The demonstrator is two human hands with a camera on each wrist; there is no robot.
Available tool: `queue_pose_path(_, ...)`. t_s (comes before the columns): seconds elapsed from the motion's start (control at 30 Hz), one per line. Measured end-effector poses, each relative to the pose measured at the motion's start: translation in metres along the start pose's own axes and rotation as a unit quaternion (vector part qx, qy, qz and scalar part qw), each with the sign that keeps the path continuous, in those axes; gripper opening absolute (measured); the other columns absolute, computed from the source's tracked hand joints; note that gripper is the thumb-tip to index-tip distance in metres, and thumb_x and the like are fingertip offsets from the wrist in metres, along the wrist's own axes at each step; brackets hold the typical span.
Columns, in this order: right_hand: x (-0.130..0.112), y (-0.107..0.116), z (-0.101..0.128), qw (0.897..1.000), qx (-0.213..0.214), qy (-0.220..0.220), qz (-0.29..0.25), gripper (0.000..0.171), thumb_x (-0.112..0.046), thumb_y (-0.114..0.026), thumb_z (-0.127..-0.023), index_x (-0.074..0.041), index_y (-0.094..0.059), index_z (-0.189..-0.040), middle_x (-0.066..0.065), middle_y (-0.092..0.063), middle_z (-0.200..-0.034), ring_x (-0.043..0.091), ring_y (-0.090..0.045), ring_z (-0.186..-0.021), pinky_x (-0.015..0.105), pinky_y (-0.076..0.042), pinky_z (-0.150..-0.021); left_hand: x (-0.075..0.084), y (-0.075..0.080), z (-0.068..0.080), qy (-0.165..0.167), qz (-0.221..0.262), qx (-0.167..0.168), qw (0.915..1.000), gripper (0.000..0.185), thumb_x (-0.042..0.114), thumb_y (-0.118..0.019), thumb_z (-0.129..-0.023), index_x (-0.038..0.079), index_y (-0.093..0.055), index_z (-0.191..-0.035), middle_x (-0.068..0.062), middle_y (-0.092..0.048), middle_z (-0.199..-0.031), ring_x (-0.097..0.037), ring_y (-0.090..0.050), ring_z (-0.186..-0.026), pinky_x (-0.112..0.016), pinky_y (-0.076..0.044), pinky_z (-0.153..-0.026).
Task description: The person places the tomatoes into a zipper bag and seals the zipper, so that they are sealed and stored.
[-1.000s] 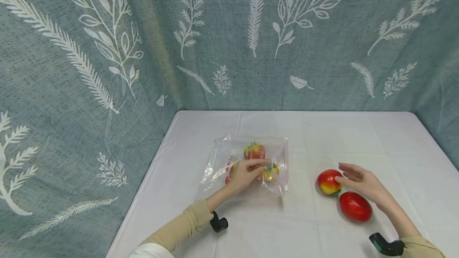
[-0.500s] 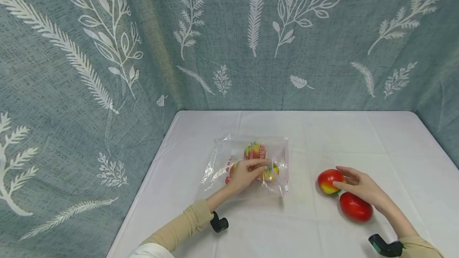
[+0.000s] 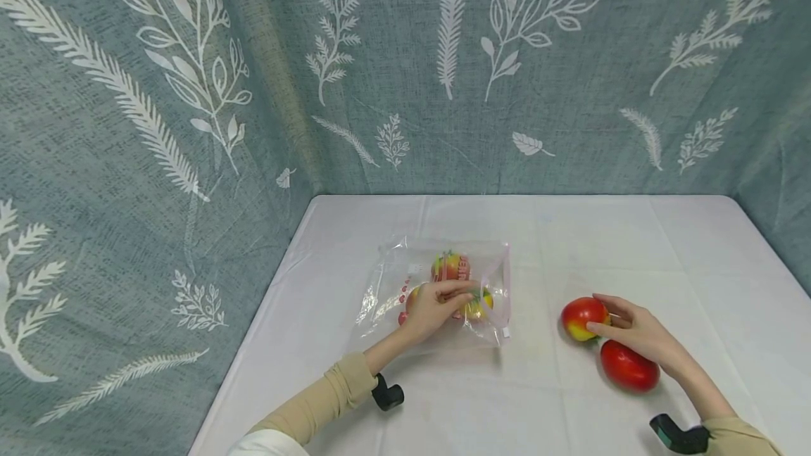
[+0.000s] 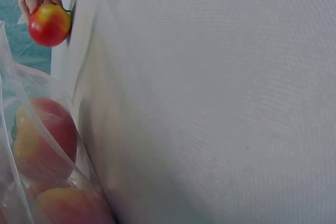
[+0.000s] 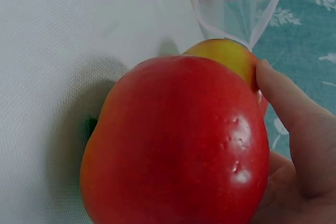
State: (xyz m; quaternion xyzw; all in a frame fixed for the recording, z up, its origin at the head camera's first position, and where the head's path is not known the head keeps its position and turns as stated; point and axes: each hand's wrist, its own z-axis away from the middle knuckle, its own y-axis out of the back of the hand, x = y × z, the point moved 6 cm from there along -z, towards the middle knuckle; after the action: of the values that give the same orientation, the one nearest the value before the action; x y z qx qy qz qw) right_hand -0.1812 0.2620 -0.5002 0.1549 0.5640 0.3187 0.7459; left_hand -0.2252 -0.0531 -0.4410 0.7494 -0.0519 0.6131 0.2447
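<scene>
A clear zip bag [image 3: 386, 287] with pink print lies on the table, several red-and-yellow fruits [image 3: 451, 267] inside it. My left hand [image 3: 437, 308] pinches the bag's upper film near its mouth; in the left wrist view the film [image 4: 39, 80] stands raised over the fruits, the hand out of sight. My right hand [image 3: 636, 329] grips a red-and-yellow fruit with a green stem [image 3: 581, 319], thumb on the near side and fingers on the far side. Just under that hand lies a redder fruit [image 3: 629, 368], which fills much of the right wrist view [image 5: 178, 145].
A white cloth covers the table [image 3: 532, 407]. Blue-green curtains [image 3: 481, 139] with white leaf prints hang behind it and at both sides. The bag's mouth, with a white slider [image 3: 505, 333], faces right toward the loose fruits.
My right hand has moved slightly left, and its thumb and fingers have come round the red-and-yellow fruit, which has shifted up a little. The left hand and the bag have stayed in place.
</scene>
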Motion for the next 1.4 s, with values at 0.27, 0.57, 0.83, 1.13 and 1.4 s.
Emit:
queue_pose_path(0.27,-0.001,0.000,-0.001,1.000,0.004,0.000,0.004,0.077,-0.041,-0.062,-0.090,0.002,-0.030,-0.144,0.034,-0.034,-0.144,0.054,-0.039,-0.125,0.066,-0.044,-0.086,0.002,0.000,0.000,-0.004,-0.002,0.001,1.0000,0.024,0.006,-0.064,-0.089,-0.002,-0.068,-0.111,-0.019,-0.070,-0.105,-0.009,-0.055,-0.059,-0.015,-0.042,-0.050)
queue_pose_path(0.57,0.000,0.000,-0.002,1.000,0.003,-0.003,0.003,0.077,-0.042,-0.062,-0.090,0.002,-0.030,-0.145,0.033,-0.033,-0.144,0.054,-0.039,-0.126,0.067,-0.043,-0.087,0.003,0.000,0.000,-0.010,-0.005,0.005,0.9999,0.023,0.005,-0.064,-0.089,-0.003,-0.068,-0.110,-0.019,-0.069,-0.107,-0.006,-0.053,-0.059,-0.010,-0.038,-0.050)
queue_pose_path(0.83,0.001,0.000,-0.002,1.000,0.004,-0.007,0.003,0.077,-0.042,-0.062,-0.090,0.001,-0.030,-0.145,0.033,-0.034,-0.144,0.055,-0.039,-0.125,0.065,-0.046,-0.085,0.003,0.000,0.000,-0.005,-0.013,0.004,0.9999,0.023,0.007,-0.064,-0.089,-0.002,-0.069,-0.110,-0.018,-0.069,-0.109,-0.010,-0.047,-0.056,-0.011,-0.035,-0.049)
queue_pose_path(1.13,-0.001,0.002,-0.001,1.000,0.011,-0.003,0.000,0.076,-0.041,-0.062,-0.090,0.002,-0.030,-0.144,0.033,-0.035,-0.143,0.054,-0.040,-0.124,0.064,-0.046,-0.085,0.002,0.000,0.000,0.009,-0.018,0.005,0.9998,0.023,0.008,-0.065,-0.089,-0.001,-0.069,-0.110,-0.018,-0.070,-0.108,-0.009,-0.045,-0.056,-0.012,-0.033,-0.048)
queue_pose_path(1.4,-0.007,0.006,0.001,1.000,0.023,0.003,-0.002,0.077,-0.042,-0.061,-0.090,0.002,-0.029,-0.145,0.033,-0.034,-0.144,0.054,-0.040,-0.125,0.066,-0.043,-0.087,-0.024,-0.001,-0.006,0.016,-0.022,0.012,0.9996,0.026,0.014,-0.067,-0.088,0.005,-0.069,-0.112,-0.013,-0.071,-0.109,-0.004,-0.044,-0.055,-0.013,-0.032,-0.047)
